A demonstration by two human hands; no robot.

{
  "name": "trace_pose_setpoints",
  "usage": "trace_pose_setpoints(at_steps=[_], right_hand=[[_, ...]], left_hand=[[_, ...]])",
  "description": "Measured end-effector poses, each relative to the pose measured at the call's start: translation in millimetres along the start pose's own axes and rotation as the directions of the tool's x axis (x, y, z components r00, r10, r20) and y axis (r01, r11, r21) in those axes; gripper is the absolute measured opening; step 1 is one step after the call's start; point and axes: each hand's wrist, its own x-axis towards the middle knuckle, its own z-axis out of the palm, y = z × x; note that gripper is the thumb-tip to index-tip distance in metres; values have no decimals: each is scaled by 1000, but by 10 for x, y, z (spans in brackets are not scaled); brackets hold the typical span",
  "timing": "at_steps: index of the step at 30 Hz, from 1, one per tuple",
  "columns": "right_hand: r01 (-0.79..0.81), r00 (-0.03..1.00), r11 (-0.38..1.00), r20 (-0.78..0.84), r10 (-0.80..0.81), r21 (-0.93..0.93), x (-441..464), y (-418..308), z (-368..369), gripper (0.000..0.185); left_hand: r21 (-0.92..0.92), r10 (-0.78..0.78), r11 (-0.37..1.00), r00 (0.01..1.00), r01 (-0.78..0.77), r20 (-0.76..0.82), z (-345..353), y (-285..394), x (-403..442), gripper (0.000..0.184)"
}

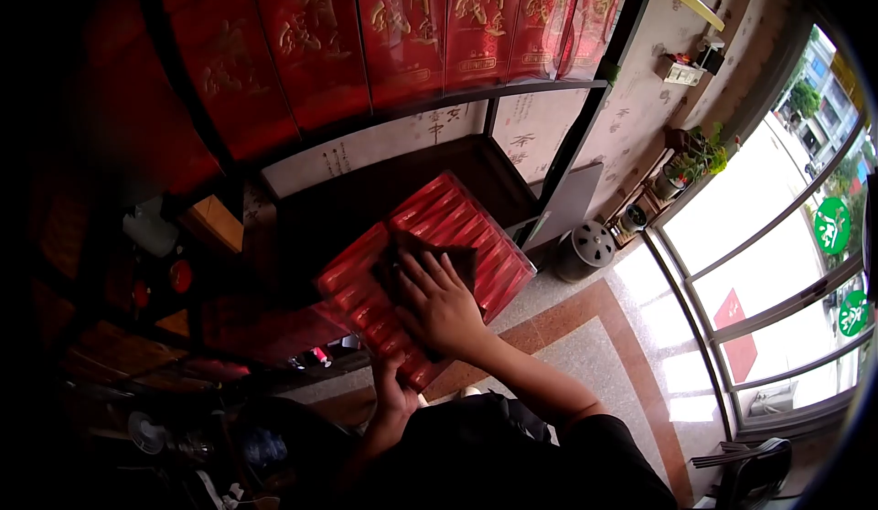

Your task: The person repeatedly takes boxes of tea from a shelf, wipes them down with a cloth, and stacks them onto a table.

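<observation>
A large red pack [498,277], made up of several rows of small red packets under what looks like clear wrap, is tilted in front of my body. My left hand [393,393] grips its near lower edge, with the thumb on top and the other fingers mostly hidden. On its upper face lies a dark brown cloth [465,268]. My right hand [441,304] rests flat on the cloth, fingers stretched out and slightly apart, pressing it against the pack.
Above hangs a dark shelf with tall red boxes [402,25] bearing gold characters. A dark shelf surface [347,181] lies behind the pack. To the right are a round metal bin [585,249], potted plants [700,158] and glass doors [732,263]. A folded chair [754,469] stands lower right.
</observation>
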Motion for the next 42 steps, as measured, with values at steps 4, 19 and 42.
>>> trace_pose_setpoints(at_steps=[4,19,42], right_hand=[[185,975,975,100,-198,119,2,-9,-8,56],[-52,991,998,-118,57,45,766,47,201,56],[-17,934,996,-358,-16,-90,-310,489,-438,68]], left_hand=[[25,-19,1000,1000,19,-19,-16,51,-30,64],[95,-5,995,995,-4,99,-138,45,49,81],[117,213,962,949,-245,233,-127,297,-211,93]])
